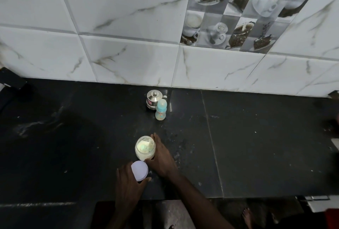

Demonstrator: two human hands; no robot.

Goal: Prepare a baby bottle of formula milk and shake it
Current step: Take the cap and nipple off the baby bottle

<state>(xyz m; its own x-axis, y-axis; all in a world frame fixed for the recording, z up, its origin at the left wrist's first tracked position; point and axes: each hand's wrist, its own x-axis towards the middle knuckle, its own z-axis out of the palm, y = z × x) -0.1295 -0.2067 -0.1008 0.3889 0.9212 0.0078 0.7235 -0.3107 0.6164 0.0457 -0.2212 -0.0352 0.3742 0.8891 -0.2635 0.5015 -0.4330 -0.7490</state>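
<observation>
Now right hand gripping open formula jar, left hand holding its lid, baby bottle well beyond

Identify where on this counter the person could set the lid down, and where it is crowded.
Bare counter lies right of the right hand, and left of the jar. Crowded: around jar, lid, left hand; also the steel pot and baby bottle.
</observation>
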